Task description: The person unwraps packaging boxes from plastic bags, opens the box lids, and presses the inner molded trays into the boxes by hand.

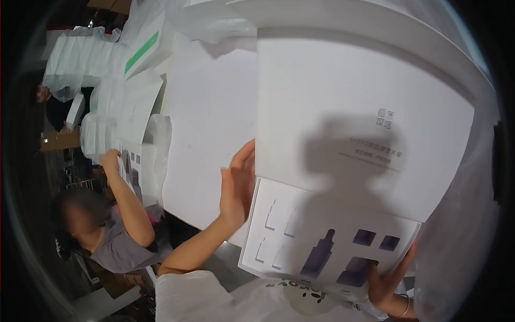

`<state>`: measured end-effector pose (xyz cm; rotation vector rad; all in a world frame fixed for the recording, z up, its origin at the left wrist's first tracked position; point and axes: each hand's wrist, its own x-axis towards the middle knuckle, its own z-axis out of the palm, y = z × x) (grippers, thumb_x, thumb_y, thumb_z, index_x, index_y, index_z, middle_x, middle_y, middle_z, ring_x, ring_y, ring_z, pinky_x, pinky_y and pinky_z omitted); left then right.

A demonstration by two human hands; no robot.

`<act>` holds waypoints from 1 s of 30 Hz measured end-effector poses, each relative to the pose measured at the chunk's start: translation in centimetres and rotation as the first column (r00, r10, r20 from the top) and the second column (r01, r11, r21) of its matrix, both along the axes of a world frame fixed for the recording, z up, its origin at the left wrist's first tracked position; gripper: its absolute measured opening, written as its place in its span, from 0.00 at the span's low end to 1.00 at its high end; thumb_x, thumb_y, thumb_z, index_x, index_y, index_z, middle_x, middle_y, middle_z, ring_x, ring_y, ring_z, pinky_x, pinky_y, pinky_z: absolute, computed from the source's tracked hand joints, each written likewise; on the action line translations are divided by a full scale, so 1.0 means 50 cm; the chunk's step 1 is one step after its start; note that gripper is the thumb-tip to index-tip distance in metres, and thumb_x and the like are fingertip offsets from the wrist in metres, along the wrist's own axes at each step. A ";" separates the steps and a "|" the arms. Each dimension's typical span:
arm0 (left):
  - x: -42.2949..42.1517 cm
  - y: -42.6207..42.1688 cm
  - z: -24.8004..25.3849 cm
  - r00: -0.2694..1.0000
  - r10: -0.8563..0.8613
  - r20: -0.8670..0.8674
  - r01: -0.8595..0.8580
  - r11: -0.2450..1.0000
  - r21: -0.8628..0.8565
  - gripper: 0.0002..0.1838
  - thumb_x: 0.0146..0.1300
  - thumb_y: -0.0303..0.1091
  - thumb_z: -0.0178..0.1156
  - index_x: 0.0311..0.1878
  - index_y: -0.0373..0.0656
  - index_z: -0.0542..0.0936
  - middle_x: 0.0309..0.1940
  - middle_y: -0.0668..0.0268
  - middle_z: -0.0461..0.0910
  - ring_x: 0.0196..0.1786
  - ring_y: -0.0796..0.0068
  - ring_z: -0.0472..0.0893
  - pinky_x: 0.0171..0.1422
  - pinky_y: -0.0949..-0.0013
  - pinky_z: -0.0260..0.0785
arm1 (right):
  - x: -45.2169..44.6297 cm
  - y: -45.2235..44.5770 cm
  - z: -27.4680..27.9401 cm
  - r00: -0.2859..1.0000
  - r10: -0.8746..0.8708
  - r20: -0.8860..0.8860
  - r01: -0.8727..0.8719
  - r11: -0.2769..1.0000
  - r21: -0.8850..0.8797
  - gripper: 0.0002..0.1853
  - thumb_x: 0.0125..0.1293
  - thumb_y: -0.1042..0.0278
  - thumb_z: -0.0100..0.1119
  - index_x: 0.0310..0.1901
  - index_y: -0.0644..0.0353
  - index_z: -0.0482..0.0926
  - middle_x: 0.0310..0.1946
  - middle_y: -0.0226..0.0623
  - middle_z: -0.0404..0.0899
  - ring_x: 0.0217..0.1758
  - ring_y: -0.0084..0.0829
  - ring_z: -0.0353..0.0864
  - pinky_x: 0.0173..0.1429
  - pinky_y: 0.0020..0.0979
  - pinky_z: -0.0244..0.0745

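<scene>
Through my feed, the white rectangular cardboard box with shaped cut-outs (343,242) sits lower right of centre; its printed white lid (343,91) stands raised above, baring the cut-outs; my right hand (382,287) grasps the right edge, thumb in a cut-out, presumably for steadiness; my left hand (236,188) is at the left edge, fingertips hidden, grip unclear; beyond, upper centre, lies a flat white tabletop (209,107).

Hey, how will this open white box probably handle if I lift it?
The box is probably light, since its bottle-shaped cutout looks empty. Its wide open lid may swing or pull it off balance. The flat lid panel suggests fairly stiff board.
</scene>
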<state>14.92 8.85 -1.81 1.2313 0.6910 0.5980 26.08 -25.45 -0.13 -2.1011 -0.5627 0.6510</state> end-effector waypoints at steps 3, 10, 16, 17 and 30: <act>-0.066 0.057 -0.086 0.942 -0.317 0.111 0.336 0.897 -0.288 0.44 0.74 0.67 0.24 0.59 0.34 0.76 0.41 0.62 0.84 0.37 0.79 0.77 0.42 0.73 0.67 | -0.001 0.007 0.003 1.000 -0.028 0.005 0.028 1.000 -0.004 0.53 0.51 0.85 0.60 0.75 0.69 0.39 0.73 0.53 0.48 0.77 0.47 0.49 0.78 0.44 0.41; -0.012 0.026 -0.037 0.994 -0.103 -0.046 0.080 0.932 -0.353 0.44 0.75 0.66 0.24 0.46 0.36 0.82 0.27 0.69 0.82 0.26 0.84 0.70 0.31 0.77 0.58 | -0.016 0.011 -0.004 0.991 -0.136 0.011 0.136 0.991 0.006 0.53 0.48 0.91 0.56 0.76 0.66 0.43 0.74 0.50 0.50 0.78 0.45 0.49 0.79 0.41 0.39; -0.011 0.020 -0.029 0.988 -0.103 -0.117 0.063 0.951 -0.302 0.43 0.75 0.65 0.25 0.44 0.36 0.82 0.25 0.71 0.79 0.25 0.84 0.68 0.31 0.76 0.57 | -0.017 -0.004 -0.013 0.990 -0.142 -0.014 0.143 0.989 0.034 0.54 0.47 0.91 0.59 0.76 0.66 0.43 0.74 0.50 0.50 0.77 0.45 0.49 0.79 0.41 0.40; -0.011 0.020 -0.029 0.986 -0.102 -0.132 0.062 0.958 -0.280 0.43 0.76 0.65 0.25 0.43 0.36 0.82 0.25 0.71 0.79 0.25 0.84 0.67 0.31 0.76 0.56 | -0.015 -0.006 -0.014 0.992 -0.127 -0.001 0.127 0.991 0.031 0.54 0.46 0.91 0.59 0.76 0.66 0.43 0.74 0.50 0.50 0.77 0.45 0.50 0.79 0.41 0.40; 0.002 0.015 -0.025 0.971 -0.084 -0.225 0.051 0.988 -0.148 0.41 0.77 0.62 0.27 0.41 0.37 0.82 0.26 0.71 0.79 0.29 0.83 0.70 0.34 0.75 0.59 | -0.018 -0.022 -0.036 0.988 -0.089 0.126 0.093 0.995 -0.024 0.54 0.46 0.88 0.62 0.75 0.70 0.44 0.73 0.54 0.51 0.78 0.50 0.51 0.79 0.45 0.41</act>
